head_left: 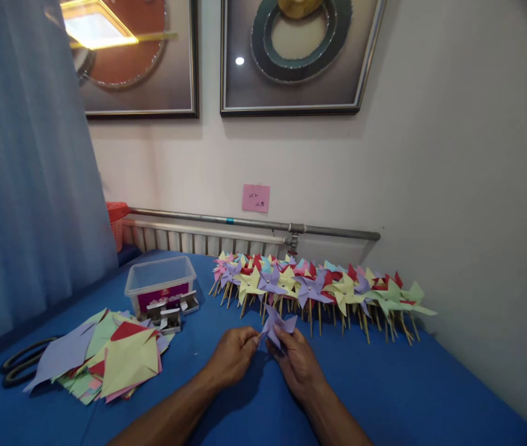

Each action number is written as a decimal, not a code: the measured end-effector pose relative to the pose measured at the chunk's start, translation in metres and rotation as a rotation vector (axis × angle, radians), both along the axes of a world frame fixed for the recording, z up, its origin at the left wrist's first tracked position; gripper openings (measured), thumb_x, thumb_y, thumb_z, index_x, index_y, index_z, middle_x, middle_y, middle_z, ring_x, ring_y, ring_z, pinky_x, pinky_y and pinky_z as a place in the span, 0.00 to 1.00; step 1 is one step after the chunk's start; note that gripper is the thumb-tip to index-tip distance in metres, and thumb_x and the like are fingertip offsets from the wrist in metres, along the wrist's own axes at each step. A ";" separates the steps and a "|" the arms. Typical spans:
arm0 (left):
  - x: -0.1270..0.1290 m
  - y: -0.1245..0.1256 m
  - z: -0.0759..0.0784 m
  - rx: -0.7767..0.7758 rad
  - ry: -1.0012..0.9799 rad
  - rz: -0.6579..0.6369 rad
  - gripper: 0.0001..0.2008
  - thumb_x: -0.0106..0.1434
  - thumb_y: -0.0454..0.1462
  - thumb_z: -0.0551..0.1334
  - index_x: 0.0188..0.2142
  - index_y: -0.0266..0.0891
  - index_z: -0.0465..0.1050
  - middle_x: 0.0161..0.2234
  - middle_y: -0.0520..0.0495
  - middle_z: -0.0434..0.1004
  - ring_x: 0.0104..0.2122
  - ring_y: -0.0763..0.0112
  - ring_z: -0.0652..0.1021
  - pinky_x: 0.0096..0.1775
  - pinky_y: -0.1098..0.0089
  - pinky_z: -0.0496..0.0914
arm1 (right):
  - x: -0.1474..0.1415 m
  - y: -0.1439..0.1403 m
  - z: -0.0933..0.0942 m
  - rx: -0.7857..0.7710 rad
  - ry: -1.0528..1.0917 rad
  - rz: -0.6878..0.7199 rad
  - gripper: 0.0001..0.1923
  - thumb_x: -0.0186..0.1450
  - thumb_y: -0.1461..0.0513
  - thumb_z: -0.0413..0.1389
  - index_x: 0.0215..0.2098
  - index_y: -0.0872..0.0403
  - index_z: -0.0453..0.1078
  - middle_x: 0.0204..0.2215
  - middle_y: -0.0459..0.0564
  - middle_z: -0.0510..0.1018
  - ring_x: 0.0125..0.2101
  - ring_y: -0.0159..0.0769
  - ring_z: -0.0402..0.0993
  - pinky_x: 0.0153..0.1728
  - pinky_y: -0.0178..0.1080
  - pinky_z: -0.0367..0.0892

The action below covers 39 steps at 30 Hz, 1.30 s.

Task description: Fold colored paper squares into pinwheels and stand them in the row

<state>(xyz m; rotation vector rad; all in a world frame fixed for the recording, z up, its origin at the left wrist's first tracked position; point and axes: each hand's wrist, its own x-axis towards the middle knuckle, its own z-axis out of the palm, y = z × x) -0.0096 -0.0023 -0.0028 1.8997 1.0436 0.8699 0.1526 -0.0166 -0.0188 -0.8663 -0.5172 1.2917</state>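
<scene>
Both hands meet over the blue table point(384, 396) on a purple paper pinwheel point(276, 324). My left hand point(233, 358) pinches its left side with the fingertips. My right hand point(297, 362) grips it from the right and below. Whether a stick is attached to it is hidden by the fingers. Just behind lies a long row of finished pinwheels on wooden sticks point(319, 288) in purple, yellow, green, red and pink.
A fanned pile of cut coloured paper squares point(115, 359) lies at the left. Beside it stand a clear plastic tub point(161, 282) and small open boxes point(170, 317). Dark rings point(22, 362) rest at the far left by a curtain. A radiator and pipe run along the wall.
</scene>
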 end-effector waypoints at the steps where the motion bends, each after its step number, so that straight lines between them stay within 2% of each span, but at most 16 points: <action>1: 0.000 0.000 -0.001 0.008 0.000 0.000 0.15 0.65 0.44 0.53 0.32 0.37 0.74 0.23 0.54 0.65 0.27 0.71 0.66 0.32 0.70 0.58 | 0.000 0.000 0.000 0.005 0.000 -0.001 0.21 0.38 0.57 0.78 0.28 0.50 0.79 0.29 0.44 0.82 0.34 0.36 0.76 0.38 0.39 0.74; 11: 0.003 -0.002 -0.005 0.013 -0.001 0.006 0.15 0.66 0.43 0.53 0.32 0.38 0.73 0.24 0.54 0.66 0.27 0.71 0.67 0.31 0.71 0.58 | 0.000 0.001 -0.002 0.022 -0.009 -0.021 0.22 0.39 0.57 0.78 0.29 0.51 0.78 0.28 0.44 0.81 0.32 0.35 0.76 0.36 0.38 0.74; 20: 0.006 -0.007 -0.001 0.063 0.035 0.018 0.13 0.66 0.40 0.52 0.27 0.39 0.66 0.23 0.54 0.64 0.27 0.71 0.67 0.32 0.70 0.57 | -0.002 0.002 -0.003 0.029 -0.001 -0.045 0.21 0.39 0.58 0.77 0.30 0.51 0.78 0.28 0.43 0.81 0.32 0.35 0.77 0.36 0.38 0.74; 26: 0.007 -0.007 -0.003 0.094 0.055 0.026 0.12 0.66 0.39 0.52 0.26 0.40 0.64 0.23 0.54 0.65 0.26 0.72 0.67 0.31 0.70 0.56 | -0.002 0.001 -0.001 0.039 -0.015 -0.044 0.18 0.42 0.59 0.76 0.29 0.51 0.78 0.28 0.44 0.81 0.31 0.36 0.77 0.36 0.39 0.74; 31: 0.007 -0.006 -0.006 0.099 0.038 0.014 0.12 0.67 0.39 0.52 0.26 0.40 0.65 0.22 0.55 0.63 0.26 0.72 0.66 0.31 0.70 0.56 | 0.000 0.002 -0.004 0.059 -0.044 -0.050 0.17 0.44 0.59 0.75 0.30 0.51 0.78 0.28 0.44 0.82 0.32 0.36 0.77 0.34 0.38 0.73; 39: 0.006 -0.003 -0.010 0.068 0.003 -0.029 0.13 0.67 0.41 0.52 0.28 0.39 0.68 0.23 0.55 0.63 0.27 0.72 0.66 0.32 0.71 0.57 | 0.001 0.003 -0.001 0.057 -0.054 -0.083 0.18 0.42 0.60 0.76 0.29 0.53 0.78 0.26 0.45 0.82 0.29 0.36 0.77 0.33 0.38 0.72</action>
